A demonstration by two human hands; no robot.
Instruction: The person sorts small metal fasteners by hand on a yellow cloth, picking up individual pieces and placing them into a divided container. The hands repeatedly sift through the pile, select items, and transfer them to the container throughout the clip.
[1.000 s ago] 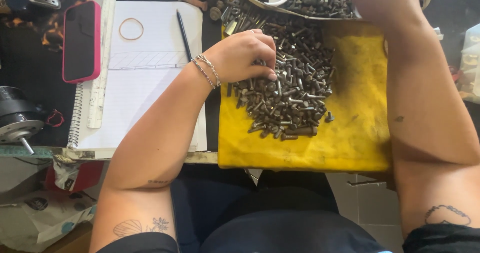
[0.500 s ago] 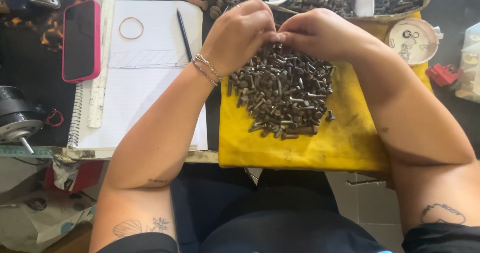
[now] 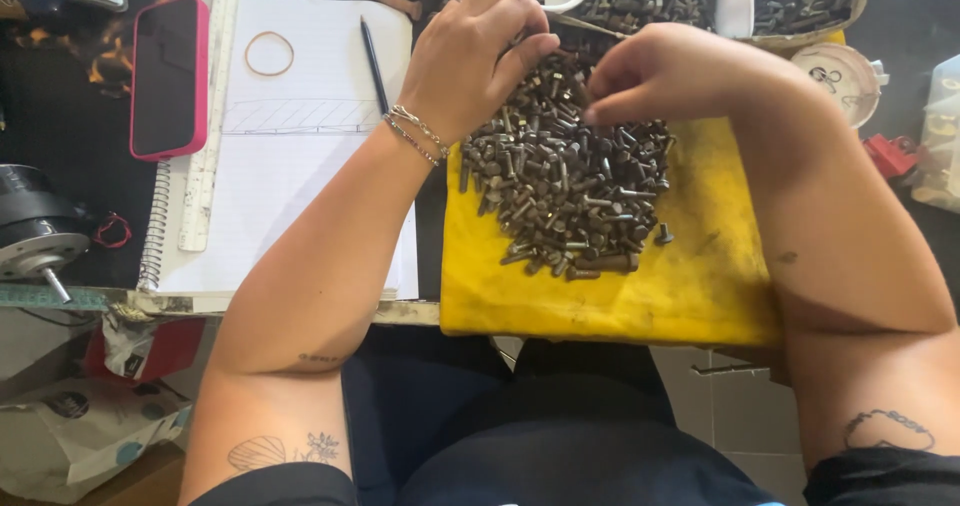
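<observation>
Fingers of left hand (image 3: 480, 51) and right hand (image 3: 670, 71) curl, picking into bolt pile (image 3: 565, 181) on yellow cloth (image 3: 700, 276)

Fingertips (image 3: 590, 114) buried among bolts (image 3: 565, 191)

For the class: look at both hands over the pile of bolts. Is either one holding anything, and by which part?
It cannot be told. Both the left hand and right hand have fingertips down in the pile of bolts on the yellow cloth, hiding any grasp.

dark table (image 3: 70, 136) — yellow cloth (image 3: 690, 276), spiral notebook (image 3: 290, 196), pink-cased phone (image 3: 168, 76), white ruler (image 3: 210, 116)
</observation>
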